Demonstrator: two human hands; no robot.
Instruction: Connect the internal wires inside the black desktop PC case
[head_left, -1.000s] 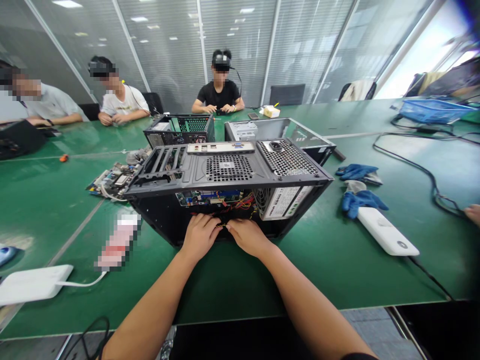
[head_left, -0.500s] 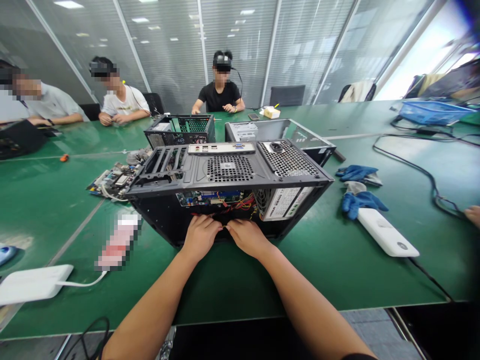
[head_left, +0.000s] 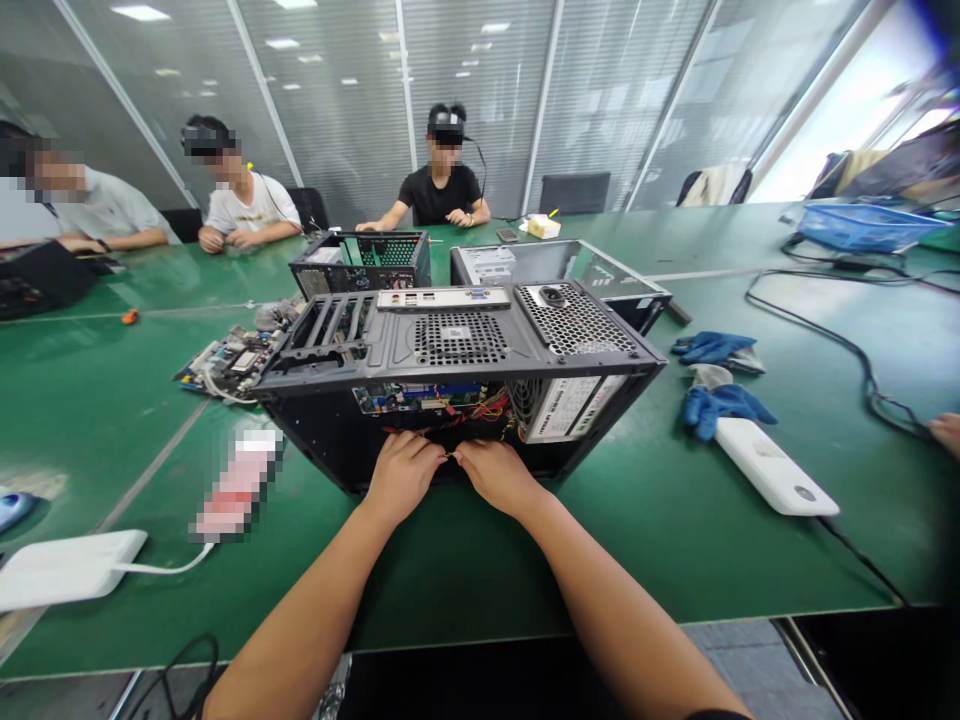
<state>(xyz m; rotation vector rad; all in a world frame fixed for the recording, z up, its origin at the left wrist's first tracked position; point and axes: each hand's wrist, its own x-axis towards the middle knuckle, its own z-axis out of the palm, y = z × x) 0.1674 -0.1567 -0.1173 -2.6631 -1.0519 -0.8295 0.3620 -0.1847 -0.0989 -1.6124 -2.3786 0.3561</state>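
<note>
A black computer case stands in front of me with its slotted back panel facing up and its near side open. Inside it show a motherboard, a silver power supply and a bundle of red, yellow and black wires. At the open side, my left hand and my right hand meet fingertip to fingertip, both closed. A thin yellowish wire is pinched between them. The far ends of the wire are hidden by my fingers and the dark interior.
Behind the case stand another black case and an open silver one. Loose circuit boards lie left. Blue gloves and a white power bank lie right, a blue basket beyond. Several people sit around the green table.
My hands stay at almost the same spot, with only slight finger movement. Across the table, a person in black has stretched one arm further out to the left.
</note>
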